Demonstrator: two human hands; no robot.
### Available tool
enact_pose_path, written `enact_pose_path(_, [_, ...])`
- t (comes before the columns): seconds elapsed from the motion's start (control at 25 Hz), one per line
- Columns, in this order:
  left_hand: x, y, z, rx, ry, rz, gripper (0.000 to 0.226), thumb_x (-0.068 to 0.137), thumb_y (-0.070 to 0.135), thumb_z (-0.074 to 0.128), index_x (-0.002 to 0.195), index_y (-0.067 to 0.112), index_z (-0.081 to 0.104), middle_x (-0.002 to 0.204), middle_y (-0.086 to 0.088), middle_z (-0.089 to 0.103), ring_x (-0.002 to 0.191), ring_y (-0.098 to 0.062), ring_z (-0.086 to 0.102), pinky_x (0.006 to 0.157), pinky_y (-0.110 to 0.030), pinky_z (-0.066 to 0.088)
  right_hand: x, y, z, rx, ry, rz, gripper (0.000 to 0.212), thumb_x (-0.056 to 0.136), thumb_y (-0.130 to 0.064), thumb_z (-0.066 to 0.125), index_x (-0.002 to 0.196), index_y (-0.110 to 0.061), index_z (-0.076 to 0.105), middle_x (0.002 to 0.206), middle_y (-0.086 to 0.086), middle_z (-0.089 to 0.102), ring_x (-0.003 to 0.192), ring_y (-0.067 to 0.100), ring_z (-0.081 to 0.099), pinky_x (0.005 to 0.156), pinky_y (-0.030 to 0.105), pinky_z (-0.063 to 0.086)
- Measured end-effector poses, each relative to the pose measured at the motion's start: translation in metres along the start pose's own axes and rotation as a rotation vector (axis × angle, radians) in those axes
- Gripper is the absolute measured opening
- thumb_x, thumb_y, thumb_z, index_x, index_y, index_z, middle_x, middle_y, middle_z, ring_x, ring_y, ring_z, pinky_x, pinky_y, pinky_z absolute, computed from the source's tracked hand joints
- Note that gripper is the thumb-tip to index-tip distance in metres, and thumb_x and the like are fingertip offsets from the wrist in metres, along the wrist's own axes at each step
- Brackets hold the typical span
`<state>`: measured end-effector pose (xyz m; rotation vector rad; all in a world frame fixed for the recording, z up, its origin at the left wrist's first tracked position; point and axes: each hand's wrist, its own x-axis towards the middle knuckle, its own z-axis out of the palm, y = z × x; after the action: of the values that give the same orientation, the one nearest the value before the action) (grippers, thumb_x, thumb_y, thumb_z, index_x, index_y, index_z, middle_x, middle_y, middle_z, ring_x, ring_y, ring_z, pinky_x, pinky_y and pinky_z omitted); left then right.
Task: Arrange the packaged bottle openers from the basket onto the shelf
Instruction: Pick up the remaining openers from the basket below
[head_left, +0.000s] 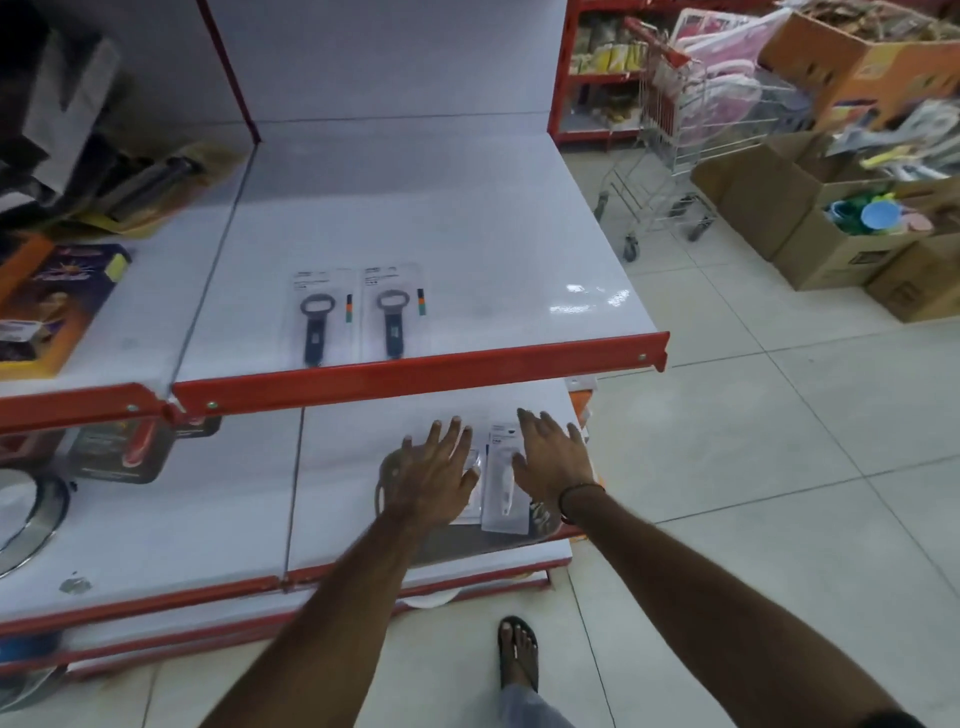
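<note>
Two packaged bottle openers lie side by side near the front edge of the upper white shelf (467, 234): one on the left (318, 317), one on the right (394, 312). Below it, a dark basket (457, 540) sits on the lower shelf, mostly hidden by my hands. My left hand (434, 470) hovers over the basket with its fingers spread and straight. My right hand (553, 457) reaches over it too, fingers straight. Between the hands lies a white packaged opener (500, 488) in the basket. Neither hand grips anything.
A red rail (415, 371) edges the upper shelf. Boxed goods lie on the left shelf section (47, 306), and a round metal lid (26, 514) sits lower left. A shopping trolley (670, 156) and cardboard boxes (831, 234) stand on the tiled floor at right.
</note>
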<state>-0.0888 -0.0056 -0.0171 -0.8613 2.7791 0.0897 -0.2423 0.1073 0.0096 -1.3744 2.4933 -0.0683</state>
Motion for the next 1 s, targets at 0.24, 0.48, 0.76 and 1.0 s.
enact_pose_path(0.24, [0.049,0.003,0.007,-0.068,0.048,0.005,0.078,0.096,0.048,0.054,0.158,0.015,0.020,0.166,-0.012,0.022,0.154,-0.036,0.014,0.122,-0.067,0.007,0.033,0.005,0.010,0.034,-0.016,-0.009,0.058,0.097,-0.031,0.048,0.150,-0.017,0.031,0.151,0.007,0.046,0.141,0.029,0.039,0.117,0.055,0.024])
enact_pose_path(0.48, [0.043,-0.001,-0.025,-0.100,0.169,0.034,0.044,0.086,0.015,0.071,0.128,0.005,0.060,0.132,-0.022,0.061,0.129,-0.043,0.049,0.104,-0.055,0.044,0.028,0.005,-0.011,0.002,0.201,-0.096,0.036,0.093,-0.021,0.050,0.127,-0.016,0.060,0.125,0.007,0.063,0.116,0.027,0.056,0.097,0.044,0.043])
enact_pose_path(0.76, [-0.007,0.006,-0.060,-0.123,0.157,0.025,0.039,0.085,0.015,0.071,0.120,0.011,0.055,0.112,-0.012,0.071,0.094,-0.028,0.067,0.088,-0.038,0.051,-0.026,-0.018,-0.030,0.139,0.247,-0.169,0.020,0.093,-0.024,0.053,0.111,-0.017,0.055,0.109,0.009,0.071,0.094,0.030,0.066,0.085,0.037,0.054])
enact_pose_path(1.0, [-0.073,0.000,-0.116,-0.006,0.513,0.099,0.042,0.083,0.011,0.069,0.123,0.012,0.058,0.117,-0.010,0.070,0.104,-0.030,0.061,0.091,-0.042,0.044,-0.070,-0.039,-0.090,-0.107,0.513,-0.331,0.026,0.085,-0.013,0.054,0.111,-0.015,0.056,0.100,0.006,0.068,0.092,0.029,0.058,0.080,0.040,0.042])
